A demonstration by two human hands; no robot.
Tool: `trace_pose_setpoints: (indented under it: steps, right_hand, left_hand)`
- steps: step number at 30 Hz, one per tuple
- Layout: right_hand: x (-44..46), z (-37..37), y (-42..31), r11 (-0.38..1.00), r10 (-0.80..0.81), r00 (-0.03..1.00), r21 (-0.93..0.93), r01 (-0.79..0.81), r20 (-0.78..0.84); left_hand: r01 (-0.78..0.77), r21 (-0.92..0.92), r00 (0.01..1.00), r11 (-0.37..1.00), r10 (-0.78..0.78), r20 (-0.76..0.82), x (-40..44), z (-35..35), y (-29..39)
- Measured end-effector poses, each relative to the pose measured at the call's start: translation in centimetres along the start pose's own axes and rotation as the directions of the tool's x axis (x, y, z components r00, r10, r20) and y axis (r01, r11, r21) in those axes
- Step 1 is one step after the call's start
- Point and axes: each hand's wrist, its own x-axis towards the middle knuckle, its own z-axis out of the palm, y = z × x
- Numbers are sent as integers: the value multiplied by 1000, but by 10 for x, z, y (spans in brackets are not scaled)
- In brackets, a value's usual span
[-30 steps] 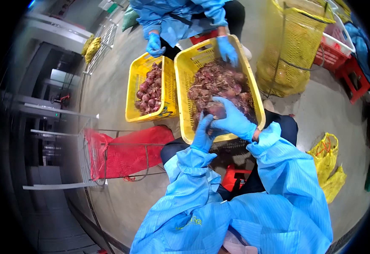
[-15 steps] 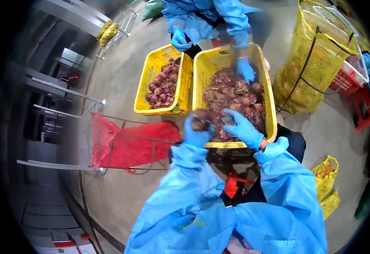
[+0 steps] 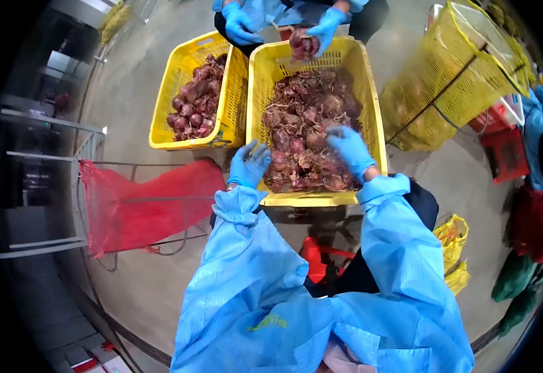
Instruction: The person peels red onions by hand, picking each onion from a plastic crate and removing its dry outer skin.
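Observation:
Red onions (image 3: 299, 146) with loose, papery skins fill a large yellow crate (image 3: 378, 127) in front of me. My left hand (image 3: 250, 165), in a blue glove, is raised at the crate's near left corner, fingers apart and nothing in them. Over the onions on the right side reaches my right hand (image 3: 352, 152), also gloved; its fingers are spread, with the tips close to the top onions. Whether they touch one cannot be made out. Across the crate, a co-worker's gloved hand (image 3: 326, 28) holds a red onion (image 3: 304, 45) above the far rim.
A smaller yellow crate (image 3: 159, 124) with onions stands at the left. A red mesh bag (image 3: 153, 199) hangs on a metal frame nearer me. At the right stand a yellow mesh bag (image 3: 420, 93) and a red crate (image 3: 504, 152). Yellow netting (image 3: 451, 248) lies on the floor.
The onion in my left hand is gone from it, and that hand has opened. My right hand has moved farther over the crate. The co-worker's hand has lifted an onion. The view has shifted.

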Motion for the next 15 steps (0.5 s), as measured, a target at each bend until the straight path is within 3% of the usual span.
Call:
trace_pose_setpoints:
  steps: [1,2,3,5,8,11,13,14,15]
  right_hand:
    - [9,10,14,986,19,998,-168,-9,61]
    - [19,24,37,979,-12,996,-201,30,90]
    - [30,35,52,970,-56,990,-227,84,128]
    - [46,52,48,776,-28,983,-616,135,179]
    - [75,76,47,564,141,970,-821,86,199]
    - [101,95,57,329,252,952,-941,86,175]
    - [121,91,90,401,234,946,-909,117,225]
    - [135,88,134,400,140,955,-897,188,262]
    - [128,92,105,362,249,941,-924,127,227]
  left_hand:
    - [19,-1,999,1000,-19,-42,2,-1,-5]
    - [28,-6,996,1000,-29,-89,2,-1,-5]
    - [-2,30,1000,1000,2,7,-1,11,1]
    - [-17,12,995,1000,16,97,-9,30,12]
    - [-22,7,993,1000,21,115,-3,37,12]
    - [-36,11,982,999,33,186,-2,49,11]
    - [-16,36,984,999,9,181,-3,57,15]
    - [-13,34,987,999,8,163,-2,58,17]
    - [-11,34,988,999,6,151,-2,60,18]
